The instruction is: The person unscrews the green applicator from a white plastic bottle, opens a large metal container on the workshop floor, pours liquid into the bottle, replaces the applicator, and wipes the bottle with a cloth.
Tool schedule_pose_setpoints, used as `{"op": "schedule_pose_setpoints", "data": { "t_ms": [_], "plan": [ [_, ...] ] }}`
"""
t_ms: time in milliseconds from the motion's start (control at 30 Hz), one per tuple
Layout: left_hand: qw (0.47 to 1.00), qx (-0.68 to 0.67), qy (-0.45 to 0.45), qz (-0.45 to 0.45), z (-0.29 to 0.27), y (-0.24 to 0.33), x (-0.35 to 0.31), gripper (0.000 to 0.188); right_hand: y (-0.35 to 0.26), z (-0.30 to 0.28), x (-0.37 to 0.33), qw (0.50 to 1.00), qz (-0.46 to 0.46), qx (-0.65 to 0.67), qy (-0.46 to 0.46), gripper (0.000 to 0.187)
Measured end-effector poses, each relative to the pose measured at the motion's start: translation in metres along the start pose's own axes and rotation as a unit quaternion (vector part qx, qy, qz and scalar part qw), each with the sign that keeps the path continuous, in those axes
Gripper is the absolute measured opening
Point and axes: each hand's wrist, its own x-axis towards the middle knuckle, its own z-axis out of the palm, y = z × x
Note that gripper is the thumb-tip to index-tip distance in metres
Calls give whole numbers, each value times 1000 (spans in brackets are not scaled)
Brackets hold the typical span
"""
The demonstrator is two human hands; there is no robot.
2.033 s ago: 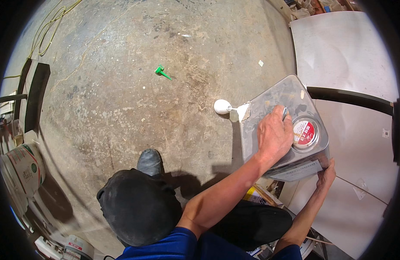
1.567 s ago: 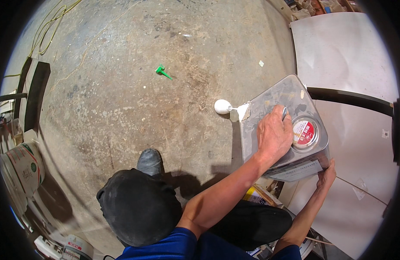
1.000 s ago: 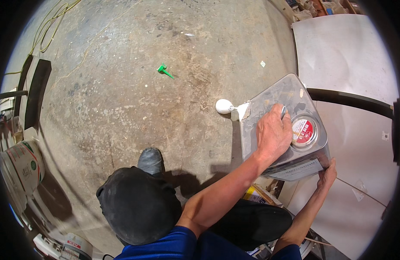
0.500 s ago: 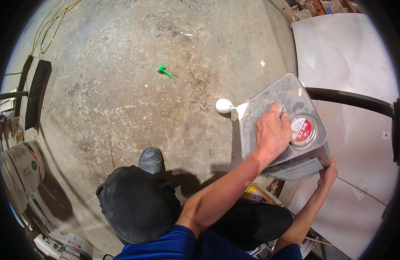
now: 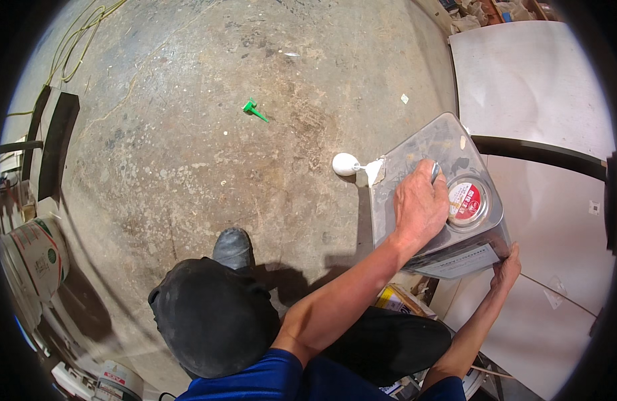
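Note:
A large square metal can (image 5: 415, 144) with a round lid marked by a red and white label is tilted on the right. My left hand (image 5: 420, 204) is closed around the wire handle (image 5: 435, 172) on its top. My right hand (image 5: 506, 267) grips the can's lower right edge, its fingers partly hidden behind it. White paste-like liquid (image 5: 374, 170) coats the can's left corner and runs in a thin strand to a white rounded object (image 5: 346, 164), perhaps a bottle seen from above. On the floor lies a green nozzle cap (image 5: 254, 109), apart from both hands.
White panels (image 5: 529, 73) stand at the right, with a dark curved bar (image 5: 539, 151) across them. Buckets (image 5: 38, 257) line the left side near a black-edged board (image 5: 58, 140). A yellow cable (image 5: 81, 40) lies at the far left. My knee (image 5: 215, 317) juts forward.

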Motion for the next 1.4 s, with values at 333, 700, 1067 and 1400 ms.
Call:
{"op": "schedule_pose_setpoints", "data": {
  "t_ms": [333, 700, 1067, 1400],
  "plan": [
    [1000, 4, -6, -11, -3, 1, 1, 18, -8, 7, -11, 1000, -10, -13, 5, 43],
    [1000, 2, -5, -23, -3, 1, 2, 17, -5, 4, -7, 1000, -10, -9, -5, 43],
    [1000, 9, 3, -7, -2, -2, 2, 18, -3, 8, -6, 1000, -9, 10, 3, 44],
    [1000, 8, 9, 6, 0, -6, 3, 17, 4, -5, 10, 998, 15, -60, -8, 57]
  ]
}}
